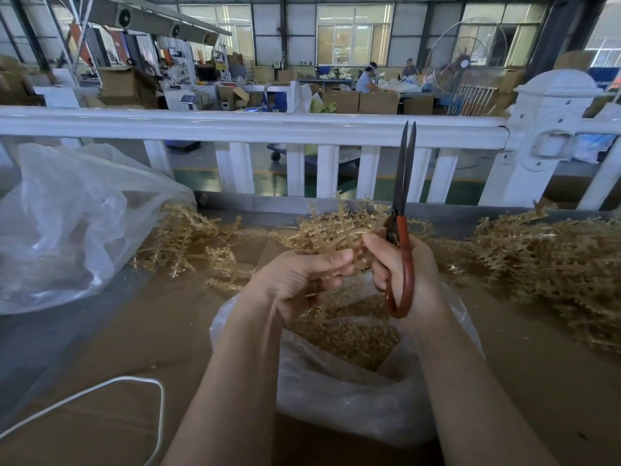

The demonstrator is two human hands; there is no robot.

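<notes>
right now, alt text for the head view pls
A person's left hand grips a tan branching sprig while the right hand holds red-handled scissors, blades pointing up, above a clear bag of tan bits.

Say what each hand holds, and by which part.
The right hand grips the scissors by their red handle loops; the left hand pinches a tan sprig by its stem.

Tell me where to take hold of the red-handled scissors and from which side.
Take the scissors by the dark blades, from above or the far side. They stand upright, tips up and nearly together, bare above the pivot, while the right hand fills the red handle loop. Pinch the flat faces, not the edges.
</notes>
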